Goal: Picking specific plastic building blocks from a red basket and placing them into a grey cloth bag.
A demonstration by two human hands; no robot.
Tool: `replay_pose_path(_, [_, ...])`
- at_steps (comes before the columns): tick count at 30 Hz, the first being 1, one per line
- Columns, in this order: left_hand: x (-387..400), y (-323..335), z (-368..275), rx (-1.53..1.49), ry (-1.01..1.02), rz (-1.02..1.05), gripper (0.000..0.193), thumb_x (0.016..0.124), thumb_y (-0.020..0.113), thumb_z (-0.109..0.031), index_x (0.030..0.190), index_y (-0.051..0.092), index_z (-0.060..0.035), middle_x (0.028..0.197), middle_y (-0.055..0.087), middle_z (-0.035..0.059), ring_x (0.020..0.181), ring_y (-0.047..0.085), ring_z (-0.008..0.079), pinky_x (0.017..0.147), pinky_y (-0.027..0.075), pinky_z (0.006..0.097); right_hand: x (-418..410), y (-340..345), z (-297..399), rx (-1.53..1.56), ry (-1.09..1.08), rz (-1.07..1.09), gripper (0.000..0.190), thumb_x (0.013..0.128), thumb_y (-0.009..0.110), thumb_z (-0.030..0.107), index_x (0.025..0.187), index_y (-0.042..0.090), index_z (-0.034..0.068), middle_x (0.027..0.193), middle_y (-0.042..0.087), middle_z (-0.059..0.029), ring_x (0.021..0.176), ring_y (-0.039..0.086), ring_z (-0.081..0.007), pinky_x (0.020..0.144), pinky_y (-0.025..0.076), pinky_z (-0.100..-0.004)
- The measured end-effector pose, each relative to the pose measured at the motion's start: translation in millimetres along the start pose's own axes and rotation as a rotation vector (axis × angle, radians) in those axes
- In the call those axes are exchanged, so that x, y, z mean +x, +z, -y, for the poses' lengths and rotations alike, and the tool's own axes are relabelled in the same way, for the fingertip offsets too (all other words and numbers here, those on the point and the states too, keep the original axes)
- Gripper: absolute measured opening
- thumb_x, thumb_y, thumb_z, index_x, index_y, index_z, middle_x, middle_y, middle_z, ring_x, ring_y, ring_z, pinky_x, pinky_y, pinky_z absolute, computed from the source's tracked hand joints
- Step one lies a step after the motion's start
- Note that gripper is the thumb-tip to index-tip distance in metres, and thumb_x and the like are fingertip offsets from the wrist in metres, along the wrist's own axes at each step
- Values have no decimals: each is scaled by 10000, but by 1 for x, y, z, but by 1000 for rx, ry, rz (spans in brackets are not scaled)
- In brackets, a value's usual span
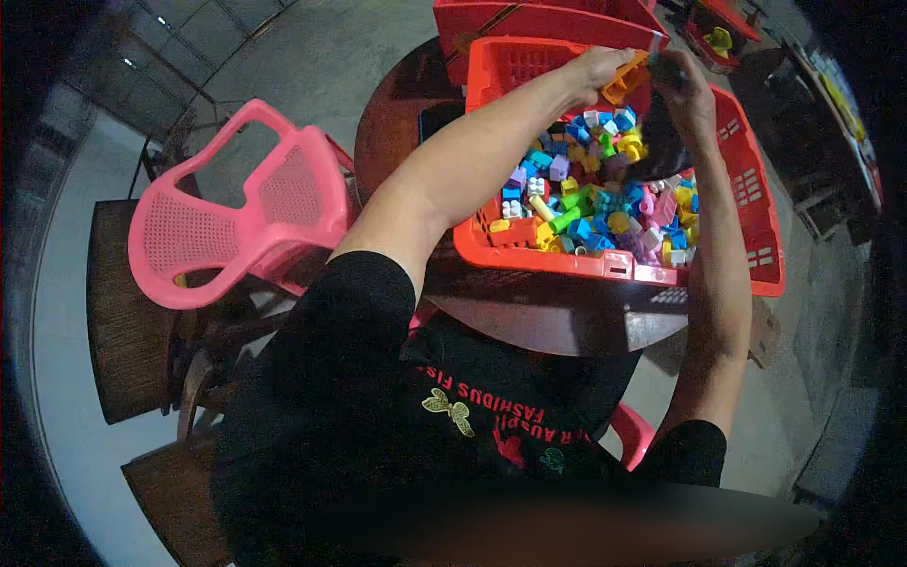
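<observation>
A red plastic basket (pixel 553 268) holds many loose toy building blocks (pixel 588 198) in blue, yellow, green, white, purple and pink. Over its far side my left hand (pixel 602 71) grips an orange toy piece (pixel 626 79), tilted above the blocks. Just right of that piece is my right hand (pixel 684 85), raised with bent fingers near a dark, blurred thing. Whether it holds that thing is unclear. Below the right hand, a dark patch hides some of the blocks.
The basket rests on a round dark wooden table (pixel 489 312). Behind it stands a red box (pixel 545 21). A pink plastic chair (pixel 241 212) is at the left, with dark wooden furniture (pixel 127 312) beyond it. Another red container (pixel 716 42) with a yellow item lies at the far right.
</observation>
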State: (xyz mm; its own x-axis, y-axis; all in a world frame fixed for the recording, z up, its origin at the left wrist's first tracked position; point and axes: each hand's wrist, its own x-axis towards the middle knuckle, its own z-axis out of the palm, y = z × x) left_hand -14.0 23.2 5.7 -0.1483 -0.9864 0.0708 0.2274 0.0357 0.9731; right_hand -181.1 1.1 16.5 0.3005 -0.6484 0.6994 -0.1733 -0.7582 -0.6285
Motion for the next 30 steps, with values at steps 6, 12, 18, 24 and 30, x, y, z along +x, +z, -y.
replay_pose_path(6, [19, -10, 7, -66, 59, -286, 356, 934, 331, -333, 1031, 528, -53, 838, 592, 71, 707, 581, 200, 624, 492, 356, -14, 26, 19, -167, -164, 265, 349, 722, 628, 53, 1050, 518, 94, 895, 566, -111, 851, 576, -265, 731, 462, -346])
replay_pose_path(12, [22, -16, 11, -183, 154, -366, 350, 925, 349, -333, 1019, 506, -35, 831, 583, 98, 725, 577, 215, 652, 483, 363, -15, 24, 16, -214, -193, 303, 349, 724, 641, 82, 1053, 527, 105, 927, 573, -113, 867, 580, -275, 749, 460, -349])
replay_pose_path(18, [21, -10, 12, 275, 332, -379, 314, 760, 665, -235, 934, 491, -40, 828, 569, 110, 631, 583, 173, 446, 489, 321, -8, 10, 18, -212, 54, 137, 332, 744, 639, 126, 1054, 525, 92, 969, 606, -96, 899, 578, -179, 767, 447, -302])
replay_pose_path(24, [18, -3, 13, 289, 253, -336, 349, 761, 664, -304, 927, 469, -67, 848, 555, 102, 696, 567, 161, 587, 478, 281, -13, 9, 17, -254, 129, -13, 306, 760, 621, 141, 1043, 515, 92, 956, 589, -126, 882, 585, -244, 756, 451, -325])
replay_pose_path(30, [21, -23, 9, 122, 289, -449, 296, 794, 615, -267, 942, 526, -26, 828, 582, 105, 677, 586, 174, 584, 488, 324, -17, 42, 48, -433, -277, 121, 221, 768, 586, 128, 978, 523, 111, 887, 528, -147, 796, 554, -344, 672, 457, -378])
